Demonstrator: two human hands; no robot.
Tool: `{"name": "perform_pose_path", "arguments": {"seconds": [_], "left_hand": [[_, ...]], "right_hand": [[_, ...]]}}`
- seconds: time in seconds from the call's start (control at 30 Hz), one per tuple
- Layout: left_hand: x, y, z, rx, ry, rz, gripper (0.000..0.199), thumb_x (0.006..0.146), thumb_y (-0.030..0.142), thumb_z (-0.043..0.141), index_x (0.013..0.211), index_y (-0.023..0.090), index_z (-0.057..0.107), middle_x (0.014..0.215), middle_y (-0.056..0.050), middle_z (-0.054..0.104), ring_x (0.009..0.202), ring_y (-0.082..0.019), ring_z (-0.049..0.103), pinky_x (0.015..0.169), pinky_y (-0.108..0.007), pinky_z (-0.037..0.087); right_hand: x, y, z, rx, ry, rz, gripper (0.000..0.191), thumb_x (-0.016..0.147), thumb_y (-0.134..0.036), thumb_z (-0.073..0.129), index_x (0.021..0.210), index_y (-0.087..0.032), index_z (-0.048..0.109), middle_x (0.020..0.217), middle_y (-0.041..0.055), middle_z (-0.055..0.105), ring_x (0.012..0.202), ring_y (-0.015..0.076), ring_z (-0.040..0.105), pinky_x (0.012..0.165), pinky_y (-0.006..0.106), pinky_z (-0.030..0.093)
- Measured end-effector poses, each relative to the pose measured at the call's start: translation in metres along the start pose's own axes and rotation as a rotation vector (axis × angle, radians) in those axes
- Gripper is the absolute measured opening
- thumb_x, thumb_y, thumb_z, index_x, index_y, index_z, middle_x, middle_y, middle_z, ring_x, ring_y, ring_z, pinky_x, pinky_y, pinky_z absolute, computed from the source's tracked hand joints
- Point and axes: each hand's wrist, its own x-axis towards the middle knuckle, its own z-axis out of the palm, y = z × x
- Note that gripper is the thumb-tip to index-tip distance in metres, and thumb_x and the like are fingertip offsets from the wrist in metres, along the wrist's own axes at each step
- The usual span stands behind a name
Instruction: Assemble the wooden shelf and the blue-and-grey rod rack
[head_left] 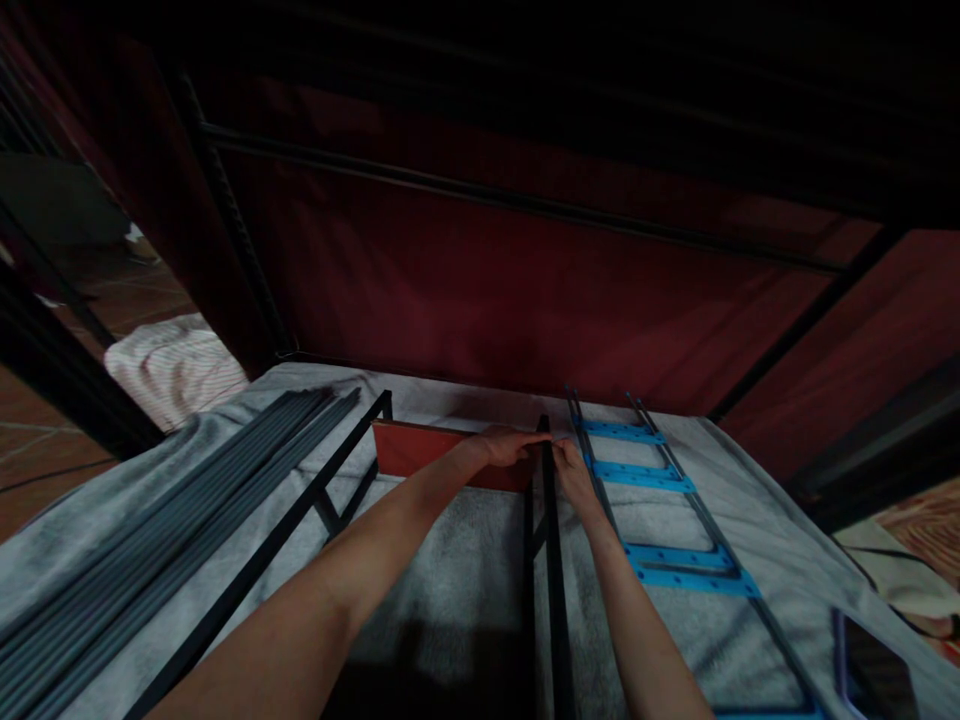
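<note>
A black metal frame (555, 580) with two long side rails stands on a grey blanket. Across its far end, between the rails, is a reddish-brown board (420, 448). My left hand (508, 446) is at the board's right top edge, its fingers closed and reaching to the tip of the right rail. From the other side, my right hand (571, 466) meets it there with bent fingers pressed together against the rail's far end. Whatever lies between the fingertips is too small to make out.
Several grey metal tubes (187, 510) lie bundled at left. Blue brackets (645, 475) on thin dark rods lie at right, with a phone (874, 665) nearby. The grey blanket (450, 560) runs beneath. A dark red curtain (525, 290) closes off the back, behind black bars.
</note>
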Motion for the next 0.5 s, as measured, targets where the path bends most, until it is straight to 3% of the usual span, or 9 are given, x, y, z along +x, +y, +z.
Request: {"name": "perform_pose_path", "arguments": {"seconds": [0.2, 0.37, 0.5], "left_hand": [[-0.001, 0.002, -0.003, -0.02, -0.01, -0.013, 0.061, 0.091, 0.028, 0.045, 0.147, 0.044, 0.024, 0.134, 0.003, 0.058, 0.114, -0.019, 0.059, 0.092, -0.029, 0.045], [-0.003, 0.003, -0.004, -0.083, 0.002, -0.001, 0.06, 0.091, 0.029, 0.045, 0.146, 0.046, 0.025, 0.141, 0.005, 0.051, 0.117, -0.019, 0.056, 0.091, -0.028, 0.044], [-0.003, 0.002, -0.005, -0.087, 0.0, 0.0, 0.059, 0.091, 0.029, 0.045, 0.145, 0.047, 0.027, 0.136, 0.006, 0.056, 0.112, -0.019, 0.06, 0.089, -0.028, 0.045]], "right_hand": [[0.001, 0.003, -0.001, 0.017, -0.019, 0.001, 0.031, 0.085, -0.052, 0.042, 0.081, -0.023, 0.054, 0.078, 0.0001, 0.057, 0.074, 0.0173, 0.054, 0.07, 0.03, 0.042], [-0.015, 0.033, 0.007, 0.022, 0.017, 0.114, 0.041, 0.09, -0.054, 0.033, 0.083, -0.021, 0.056, 0.077, 0.0045, 0.06, 0.073, 0.0203, 0.057, 0.066, 0.034, 0.047], [-0.027, 0.059, 0.02, -0.061, -0.033, 0.157, 0.031, 0.091, -0.046, 0.047, 0.085, -0.019, 0.061, 0.085, 0.0049, 0.063, 0.08, 0.0188, 0.059, 0.071, 0.035, 0.05]]}}
